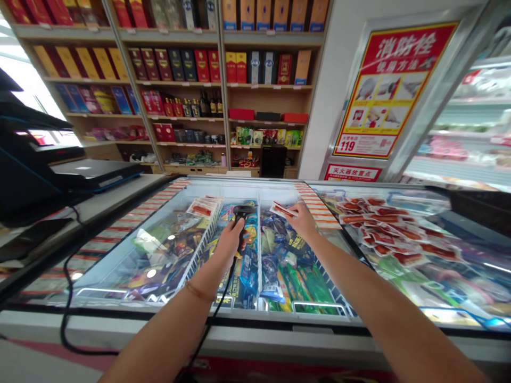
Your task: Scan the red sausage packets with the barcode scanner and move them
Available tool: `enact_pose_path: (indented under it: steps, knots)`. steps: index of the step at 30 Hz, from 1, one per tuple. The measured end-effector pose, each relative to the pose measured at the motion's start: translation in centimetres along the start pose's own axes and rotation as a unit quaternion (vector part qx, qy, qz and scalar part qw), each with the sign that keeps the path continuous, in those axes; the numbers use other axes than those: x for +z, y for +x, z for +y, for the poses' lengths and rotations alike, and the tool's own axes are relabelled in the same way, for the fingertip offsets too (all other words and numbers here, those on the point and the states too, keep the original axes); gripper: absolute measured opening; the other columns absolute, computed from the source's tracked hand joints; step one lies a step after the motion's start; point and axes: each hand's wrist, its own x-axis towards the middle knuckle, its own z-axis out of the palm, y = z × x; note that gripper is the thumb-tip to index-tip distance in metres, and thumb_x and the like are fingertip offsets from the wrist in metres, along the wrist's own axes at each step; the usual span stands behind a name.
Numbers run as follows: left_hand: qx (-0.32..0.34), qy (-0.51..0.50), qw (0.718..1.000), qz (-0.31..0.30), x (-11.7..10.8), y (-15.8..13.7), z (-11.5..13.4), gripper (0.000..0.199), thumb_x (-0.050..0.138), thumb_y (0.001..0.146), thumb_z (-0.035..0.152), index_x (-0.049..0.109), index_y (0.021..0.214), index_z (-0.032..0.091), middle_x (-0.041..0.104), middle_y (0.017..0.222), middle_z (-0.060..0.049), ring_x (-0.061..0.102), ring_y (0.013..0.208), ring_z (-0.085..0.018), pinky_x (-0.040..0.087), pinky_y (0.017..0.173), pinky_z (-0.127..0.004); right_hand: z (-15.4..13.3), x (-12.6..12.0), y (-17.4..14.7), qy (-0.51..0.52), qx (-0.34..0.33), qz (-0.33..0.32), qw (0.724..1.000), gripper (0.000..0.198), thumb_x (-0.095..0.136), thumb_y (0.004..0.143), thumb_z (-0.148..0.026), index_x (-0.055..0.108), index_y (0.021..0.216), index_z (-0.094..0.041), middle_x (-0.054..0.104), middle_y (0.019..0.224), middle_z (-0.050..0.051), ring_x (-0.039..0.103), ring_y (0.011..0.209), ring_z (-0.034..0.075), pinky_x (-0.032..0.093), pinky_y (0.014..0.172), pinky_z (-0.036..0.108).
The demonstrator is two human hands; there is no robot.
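A black corded barcode scanner (pixel 241 211) is gripped in my left hand (pixel 231 237), its head pointing to the right and its cable hanging down toward me. To the right, my right hand (pixel 302 219) pinches a small clear packet of reddish sausage (pixel 282 209) by its near end. The packet is at about the scanner's height, a short gap away. Both hands are above the glass-topped chest freezer (pixel 279 331), over wire baskets of wrapped ice creams (pixel 251 250). Another sausage packet pile (pixel 203 206) lies on the glass to the left.
Many sausage packets (pixel 391 226) are heaped on the glass at the right. A checkout terminal (pixel 32 143) stands on the left counter, its black cable (pixel 67 298) looping in front of the freezer. Shelves of boxed bottles (pixel 175 64) rise behind. A red fire-hydrant poster (pixel 393 90) hangs on the wall.
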Motion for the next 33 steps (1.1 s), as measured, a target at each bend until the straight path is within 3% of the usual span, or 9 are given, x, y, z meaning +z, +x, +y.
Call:
enact_pose_path:
  steps: [4,8,15,20,23,26,29,33]
  knots:
    - [-0.054,-0.08,0.994,0.051,-2.5,-0.4,3.2,0.041,0.066,0.074,0.054,0.051,0.078,0.017,0.057,0.063,0.002,0.046,0.04,-0.007,0.037,0.038,-0.022,-2.6,1.6,0.5,-0.016,0.001,-0.03,0.999,0.015,0.06,0.074,-0.031,0.056,0.085,-0.022,0.066,0.084,0.004,0.061,0.077,0.022,0.046,0.07,0.033]
    - [-0.022,-0.058,0.992,0.107,-7.4,-0.9,5.2,0.039,0.066,0.074,0.053,0.051,0.077,0.017,0.057,0.062,0.001,0.046,0.039,-0.008,0.036,0.037,-0.022,-8.7,6.5,1.0,0.038,-0.019,-0.086,0.995,0.016,0.061,0.075,-0.03,0.057,0.089,-0.024,0.068,0.088,0.001,0.062,0.078,0.021,0.046,0.07,0.031]
    - [0.078,0.055,0.974,0.203,-15.0,-3.9,4.9,0.041,0.066,0.07,0.055,0.051,0.081,0.019,0.057,0.064,0.004,0.046,0.039,-0.007,0.032,0.037,-0.02,-20.1,17.0,0.0,0.066,-0.046,-0.146,0.986,0.017,0.065,0.074,-0.03,0.059,0.089,-0.025,0.068,0.094,0.003,0.06,0.092,0.024,0.044,0.082,0.036]
    - [0.069,0.077,0.972,0.21,-17.3,-5.2,4.6,0.043,0.064,0.071,0.058,0.051,0.082,0.019,0.057,0.064,0.003,0.046,0.041,-0.008,0.032,0.038,-0.02,-22.9,20.5,-0.4,-0.021,-0.011,-0.127,0.992,0.019,0.065,0.077,-0.031,0.062,0.094,-0.022,0.063,0.109,0.01,0.048,0.112,0.03,0.032,0.096,0.046]
    - [0.071,0.074,0.975,0.199,-17.3,-5.0,4.5,0.043,0.066,0.07,0.057,0.051,0.081,0.019,0.058,0.064,0.003,0.045,0.04,-0.007,0.031,0.038,-0.02,-22.8,20.6,-0.1,-0.027,0.009,-0.11,0.994,0.03,0.068,0.075,-0.04,0.062,0.098,-0.022,0.062,0.111,0.012,0.046,0.111,0.032,0.03,0.096,0.048]
    - [0.062,0.051,0.98,0.185,-16.1,-4.4,4.2,0.041,0.067,0.069,0.055,0.051,0.08,0.019,0.057,0.063,0.003,0.046,0.039,-0.007,0.032,0.037,-0.02,-22.0,19.1,0.3,-0.015,-0.003,-0.09,0.996,0.034,0.069,0.074,-0.042,0.061,0.102,-0.023,0.062,0.112,0.011,0.045,0.112,0.032,0.031,0.096,0.047]
    - [0.053,0.032,0.984,0.165,-13.9,-3.4,3.6,0.042,0.067,0.069,0.056,0.052,0.08,0.019,0.056,0.063,0.003,0.045,0.038,-0.007,0.031,0.036,-0.02,-19.6,16.2,0.7,-0.03,-0.006,-0.079,0.996,0.031,0.064,0.079,-0.04,0.061,0.105,-0.024,0.061,0.115,0.01,0.043,0.116,0.031,0.03,0.097,0.046]
    - [0.049,0.016,0.991,0.12,-9.5,-2.0,2.3,0.045,0.067,0.067,0.059,0.052,0.082,0.019,0.057,0.064,0.003,0.046,0.038,-0.008,0.033,0.036,-0.021,-13.7,9.9,1.2,-0.066,-0.005,-0.041,0.997,0.024,0.058,0.082,-0.031,0.061,0.105,-0.025,0.061,0.115,0.01,0.042,0.117,0.031,0.03,0.097,0.047]
